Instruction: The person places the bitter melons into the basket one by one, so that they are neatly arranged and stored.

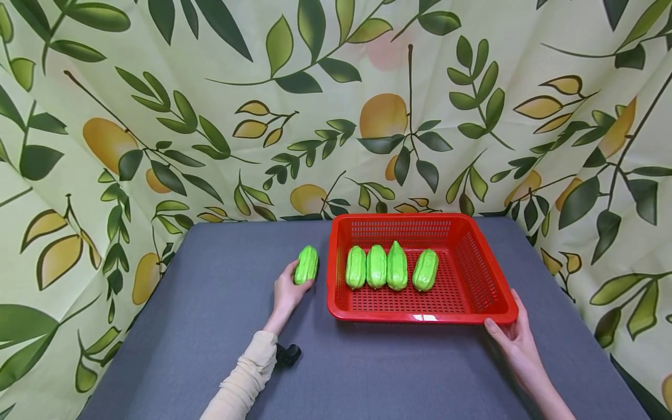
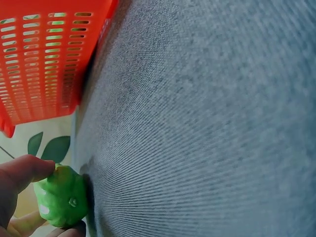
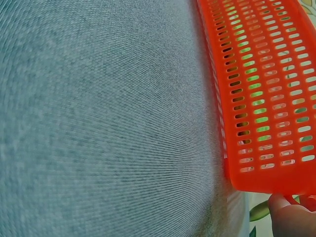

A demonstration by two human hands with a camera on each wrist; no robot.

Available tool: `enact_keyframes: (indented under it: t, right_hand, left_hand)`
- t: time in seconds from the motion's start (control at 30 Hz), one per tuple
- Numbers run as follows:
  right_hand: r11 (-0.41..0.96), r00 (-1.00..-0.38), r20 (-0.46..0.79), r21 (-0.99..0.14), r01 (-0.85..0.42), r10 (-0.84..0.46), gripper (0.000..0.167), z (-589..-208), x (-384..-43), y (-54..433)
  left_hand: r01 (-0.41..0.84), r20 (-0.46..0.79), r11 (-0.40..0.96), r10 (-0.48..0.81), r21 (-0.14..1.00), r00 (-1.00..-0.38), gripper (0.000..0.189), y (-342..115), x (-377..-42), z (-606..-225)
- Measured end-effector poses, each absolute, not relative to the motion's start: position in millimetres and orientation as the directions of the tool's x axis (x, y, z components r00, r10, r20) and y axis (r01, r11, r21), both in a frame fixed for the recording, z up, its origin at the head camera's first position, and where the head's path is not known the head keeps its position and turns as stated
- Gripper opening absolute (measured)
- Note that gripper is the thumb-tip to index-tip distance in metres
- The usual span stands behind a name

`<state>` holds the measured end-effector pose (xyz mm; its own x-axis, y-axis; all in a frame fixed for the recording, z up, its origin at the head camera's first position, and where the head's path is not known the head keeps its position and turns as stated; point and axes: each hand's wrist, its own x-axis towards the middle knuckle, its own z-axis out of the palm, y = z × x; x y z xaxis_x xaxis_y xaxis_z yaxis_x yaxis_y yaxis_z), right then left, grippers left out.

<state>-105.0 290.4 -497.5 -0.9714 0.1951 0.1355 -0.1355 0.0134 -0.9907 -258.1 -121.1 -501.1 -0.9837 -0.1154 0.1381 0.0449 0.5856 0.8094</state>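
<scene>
My left hand (image 1: 287, 293) grips a bright green, ridged oblong vegetable (image 1: 307, 265) left of the red basket. In the left wrist view, the thumb and fingers surround the vegetable (image 2: 61, 198), its knobbly end facing the camera, close to the cloth; whether it touches the cloth I cannot tell. The perforated red plastic basket (image 1: 415, 315) holds several similar vegetables: a group side by side at the left, one with a pointed tip (image 1: 396, 265), and another (image 1: 425, 270) slightly apart. My right hand (image 1: 517, 335) holds the basket's near right corner, thumb on the rim; its fingers are mostly hidden.
A grey-blue cloth (image 1: 399, 367) covers the table. Leaf-and-fruit patterned fabric (image 1: 325, 146) hangs behind and along both sides. A black wrist device (image 1: 288, 354) sticks out from the left sleeve (image 1: 244, 373).
</scene>
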Motion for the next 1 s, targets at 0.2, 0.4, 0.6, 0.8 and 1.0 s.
enact_keyframes:
  t: [0.2, 0.4, 0.6, 0.8, 1.0]
  right_hand:
    - [0.003, -0.97, 0.144, -0.989, -0.146, 0.193, 0.082, -498, -105, 290]
    - [0.001, -0.971, 0.137, -0.99, -0.14, 0.196, 0.082, -498, -105, 290]
    - [0.001, -0.972, 0.128, -0.991, -0.13, 0.199, 0.082, -498, -105, 290]
    - [0.002, -0.972, 0.129, -0.991, -0.132, 0.197, 0.082, -498, -105, 290]
    - [-0.006, -0.972, 0.129, -0.991, -0.133, 0.197, 0.082, -498, -105, 289]
  left_hand:
    - [0.038, 0.129, 0.569, -0.121, 0.821, -0.984, 0.061, -121, -256, -501]
    - [0.048, 0.134, 0.534, -0.123, 0.844, -0.983, 0.06, -122, -254, -500]
    - [0.047, 0.128, 0.494, -0.131, 0.868, -0.983, 0.06, -122, -251, -496]
    - [0.045, 0.12, 0.424, -0.152, 0.904, -0.981, 0.06, -122, -250, -486]
    - [0.059, 0.125, 0.36, -0.161, 0.931, -0.979, 0.061, -120, -251, -476]
